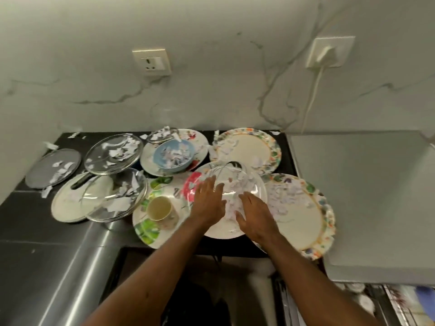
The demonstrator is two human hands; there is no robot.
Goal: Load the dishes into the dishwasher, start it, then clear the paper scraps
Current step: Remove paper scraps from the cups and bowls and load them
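Observation:
Dirty dishes strewn with torn paper scraps cover the black counter. My left hand [208, 201] and my right hand [255, 216] reach over a clear glass bowl [231, 182] holding paper scraps, which rests on a white plate [226, 229]. Both hands have fingers spread, the left touching the bowl's left rim, the right at its near right side. A cream cup [159, 209] stands on a floral plate [143, 228] to the left. A blue bowl [173, 153] full of scraps sits on a plate behind.
Two large colour-rimmed plates [247, 147] [299, 222] lie right and behind. Glass plates [114, 152] [113, 196] and a dark lid [53, 167] lie left. A grey appliance top [364, 196] is at the right, its cord plugged into a wall socket [329, 52]. A dark opening [200, 290] lies below my arms.

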